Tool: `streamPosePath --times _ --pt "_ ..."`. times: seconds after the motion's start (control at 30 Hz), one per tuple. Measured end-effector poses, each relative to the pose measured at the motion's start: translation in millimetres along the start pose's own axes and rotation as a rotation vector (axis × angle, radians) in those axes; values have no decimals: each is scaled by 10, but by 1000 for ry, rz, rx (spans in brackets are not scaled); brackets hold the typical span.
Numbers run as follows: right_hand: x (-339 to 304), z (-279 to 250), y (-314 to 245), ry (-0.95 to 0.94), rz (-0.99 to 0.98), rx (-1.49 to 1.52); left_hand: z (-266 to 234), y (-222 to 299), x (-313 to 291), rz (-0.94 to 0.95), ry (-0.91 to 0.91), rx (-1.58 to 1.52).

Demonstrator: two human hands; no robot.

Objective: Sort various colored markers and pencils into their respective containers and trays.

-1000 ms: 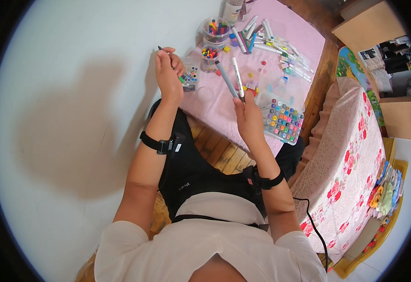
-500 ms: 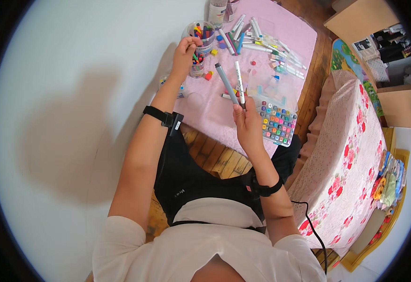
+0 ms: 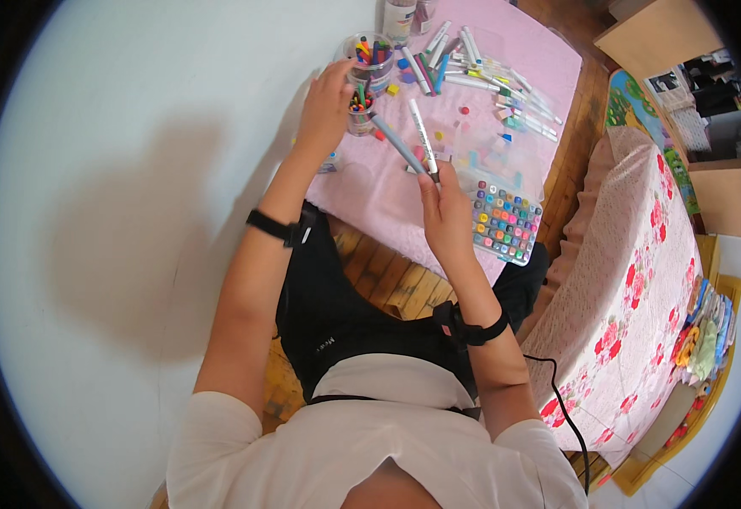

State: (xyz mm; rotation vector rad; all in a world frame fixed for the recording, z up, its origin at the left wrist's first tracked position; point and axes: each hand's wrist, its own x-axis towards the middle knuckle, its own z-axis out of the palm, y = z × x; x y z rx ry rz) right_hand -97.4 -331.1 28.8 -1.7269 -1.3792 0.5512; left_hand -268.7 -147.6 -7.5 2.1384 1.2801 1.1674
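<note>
Two markers stand out of my right hand [image 3: 448, 212], pinched at their lower ends: a grey marker [image 3: 394, 141] leaning left and a slimmer white marker [image 3: 421, 129]. My left hand [image 3: 326, 110] is raised beside the jars, its fingers stretched out and nothing visible in them. Its fingertips are close to the rim of a clear tub [image 3: 379, 80] of coloured pens; whether they touch it I cannot tell. A smaller clear cup [image 3: 360, 125] with coloured pencils or crayons stands just in front of that tub.
Pink cloth [image 3: 362, 187] covers the table, with loose markers [image 3: 472, 83] heaped at the back right and small coloured blocks scattered about. A marker case [image 3: 506, 219] full of colour-topped markers lies right of my right hand. A white wall [image 3: 133, 102] borders the left side.
My left hand has drawn slightly left and its fingers have straightened. In my right hand the grey marker has tipped further left, and both markers have moved a little left.
</note>
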Motion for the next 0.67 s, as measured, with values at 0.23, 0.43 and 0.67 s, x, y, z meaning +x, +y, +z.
streamPosePath --times 0.23,0.43,0.67 --pt "348 549 -245 -107 -25 72 -619 -112 -718 -294 89 -122" --pt "441 869 -228 -47 -115 133 -726 20 -902 -169 121 -72" --pt "463 795 -298 -137 -39 185 -841 45 -822 -291 -142 -205"
